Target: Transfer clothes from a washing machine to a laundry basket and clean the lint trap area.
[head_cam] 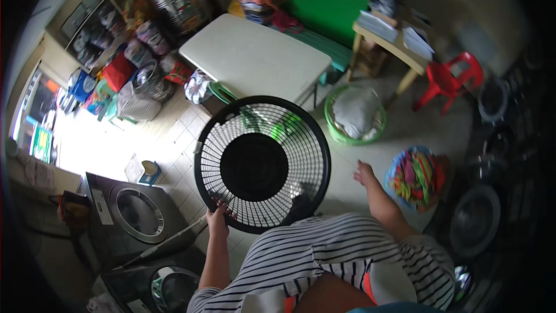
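Note:
My left hand (219,214) grips the near-left rim of a round black plastic laundry basket (326,165). The basket's mouth faces up, and its inside looks bare down to the solid dark bottom. My right hand (365,173) is off the basket, to its right, with the fingers apart and nothing in them. Just right of that hand stands a blue basket heaped with colourful clothes (415,176). Farther off, a green basket (347,139) holds a pale grey bundle (355,111).
Beyond the basket stands a white folding table (256,56). Front-loading machines line the left (138,213) and right (475,221). A red plastic chair (451,79) and a wooden desk (391,43) are at the back right. Bagged laundry (147,74) is piled at the back left.

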{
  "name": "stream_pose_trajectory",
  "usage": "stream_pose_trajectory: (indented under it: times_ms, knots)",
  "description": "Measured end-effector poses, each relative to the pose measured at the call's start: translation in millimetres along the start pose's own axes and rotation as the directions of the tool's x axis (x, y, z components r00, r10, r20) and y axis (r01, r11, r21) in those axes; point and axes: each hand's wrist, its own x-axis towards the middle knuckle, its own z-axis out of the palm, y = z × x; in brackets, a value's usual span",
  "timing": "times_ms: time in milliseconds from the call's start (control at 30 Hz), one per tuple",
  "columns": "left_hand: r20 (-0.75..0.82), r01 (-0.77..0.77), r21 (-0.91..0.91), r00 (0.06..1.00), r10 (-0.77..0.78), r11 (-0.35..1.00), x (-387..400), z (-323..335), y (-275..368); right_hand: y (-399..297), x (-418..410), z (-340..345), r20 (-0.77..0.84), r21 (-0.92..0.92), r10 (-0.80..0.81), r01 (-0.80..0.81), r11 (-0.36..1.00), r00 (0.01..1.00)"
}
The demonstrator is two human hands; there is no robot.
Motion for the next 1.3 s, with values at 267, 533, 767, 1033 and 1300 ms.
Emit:
stream_pose_trajectory:
  times_ms: [267, 533, 767, 1033, 1300]
  knots:
    - [-0.095, 0.098, 0.283, 0.993, -0.074, 0.954, 50.4, 77.3, 40.8, 34.0, 171.9, -41.5, -0.025, 0.262, 0.22, -0.206, 0.943, 0.975]
    - [-0.282, 0.224, 0.133, 0.942, -0.18, 0.966, 6.7, 132.5, 7.5, 26.0, 363.1, -44.5, -0.151, 0.356, 0.385, -0.313, 0.88, 0.911]
    - [-0.512, 0.263, -0.145, 0.805, -0.3, 0.954, -30.6, 239.8, -13.5, 17.8, 465.2, -28.3, -0.039, 0.4, 0.199, -0.167, 0.901, 0.979]
    - [-0.602, 0.255, -0.077, 0.758, -0.249, 0.964, -33.7, 252.4, -52.2, -38.5, 370.3, -8.7, 0.135, 0.152, 0.129, -0.149, 0.977, 0.983]
    - [-0.532, 0.251, -0.055, 0.812, -0.241, 0.967, -13.0, 269.0, -42.0, -62.3, 455.0, 36.3, 0.049, 0.748, -0.071, 0.01, 0.663, 0.996]
